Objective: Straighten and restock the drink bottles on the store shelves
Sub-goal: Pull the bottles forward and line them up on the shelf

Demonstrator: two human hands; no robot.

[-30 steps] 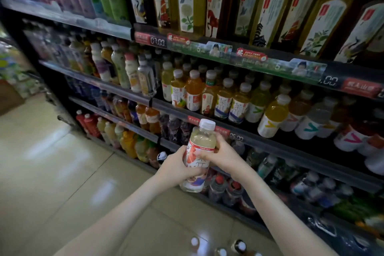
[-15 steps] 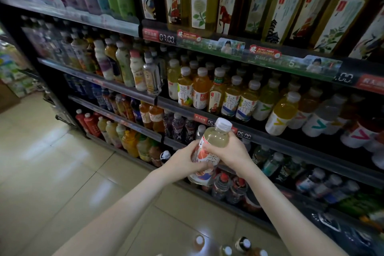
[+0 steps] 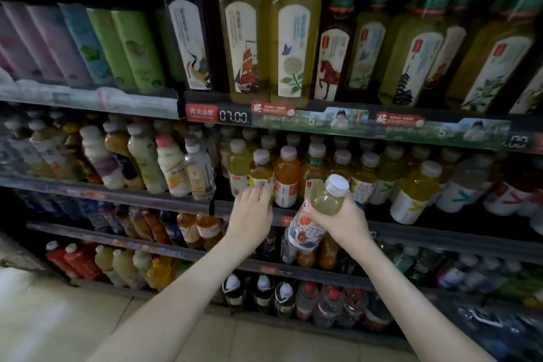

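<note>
The pale-green bottle — white cap, floral label — was tilted before the middle shelf. Capped bottles stood upright in rows there

The held bottle is clear, smooth plastic with a glossy sheen. Its printed label is a shiny film wrap, and its cap is white matt plastic with a ribbed edge. The shelf bottles are likewise clear plastic with white plastic caps. The tall bottles on the upper shelf are glossy clear plastic; their labels look matt and paper-like. The shelf edge is dark and matt, apparently metal. The price strip is glossy printed plastic. The floor is smooth tile with a polished, reflective finish.
</note>
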